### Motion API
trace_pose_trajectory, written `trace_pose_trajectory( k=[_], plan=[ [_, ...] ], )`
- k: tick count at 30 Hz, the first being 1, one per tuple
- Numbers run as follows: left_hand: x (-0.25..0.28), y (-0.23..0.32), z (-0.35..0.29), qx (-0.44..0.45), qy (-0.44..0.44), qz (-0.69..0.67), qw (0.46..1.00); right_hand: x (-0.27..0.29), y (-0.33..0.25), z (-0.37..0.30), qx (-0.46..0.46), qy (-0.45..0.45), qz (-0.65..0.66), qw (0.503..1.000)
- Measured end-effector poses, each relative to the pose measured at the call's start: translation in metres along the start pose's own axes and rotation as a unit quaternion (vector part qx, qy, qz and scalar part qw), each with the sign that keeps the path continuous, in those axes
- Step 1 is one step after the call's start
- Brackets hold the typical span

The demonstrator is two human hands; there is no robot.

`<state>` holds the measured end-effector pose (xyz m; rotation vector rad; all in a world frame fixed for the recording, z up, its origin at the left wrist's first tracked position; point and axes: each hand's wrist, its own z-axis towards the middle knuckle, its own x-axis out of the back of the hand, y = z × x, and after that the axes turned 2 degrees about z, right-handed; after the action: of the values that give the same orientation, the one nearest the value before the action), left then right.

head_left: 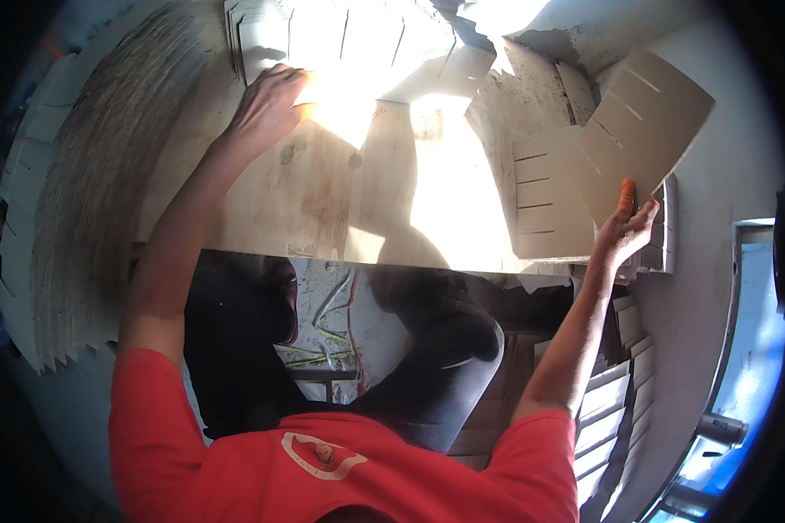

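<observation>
My right hand [628, 228] grips the lower edge of a slotted cardboard sheet [649, 126]. The sheet is tilted above a stack of similar slotted cardboard pieces [554, 213] on the right side of the table. My left hand [275, 103] is at the near edge of another slotted cardboard stack [345, 39] at the far side. Its thumb and fingers, orange at the tips, are apart and point right into strong glare. I see nothing held there, though the glare washes out what lies just beyond the fingertips.
A wooden table [262, 200] with sunlit patches spans the space before my knees. A long row of packed cardboard pieces [105, 166] lines the left. More slotted cardboard [615, 410] stands low at the right, beside a pale wall [702, 174]. Cords or straps [331, 331] lie on the floor.
</observation>
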<state>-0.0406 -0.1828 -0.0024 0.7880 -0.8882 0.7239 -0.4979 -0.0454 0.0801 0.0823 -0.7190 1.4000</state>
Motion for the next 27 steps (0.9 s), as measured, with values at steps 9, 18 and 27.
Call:
trace_pose_trajectory(
  k=[9, 18, 27],
  plan=[
    [-0.066, 0.048, 0.136, -0.099, 0.099, 0.047, 0.989, -0.064, -0.094, -0.051, -0.041, -0.017, 0.289, 0.956],
    [-0.096, 0.062, 0.183, -0.052, -0.037, 0.13, 0.989, -0.09, -0.1, -0.048, -0.104, -0.032, 0.419, 0.901],
    [-0.102, 0.046, 0.165, -0.211, 0.111, 0.049, 0.97, -0.082, -0.105, -0.046, -0.082, -0.04, 0.429, 0.899]
  ],
)
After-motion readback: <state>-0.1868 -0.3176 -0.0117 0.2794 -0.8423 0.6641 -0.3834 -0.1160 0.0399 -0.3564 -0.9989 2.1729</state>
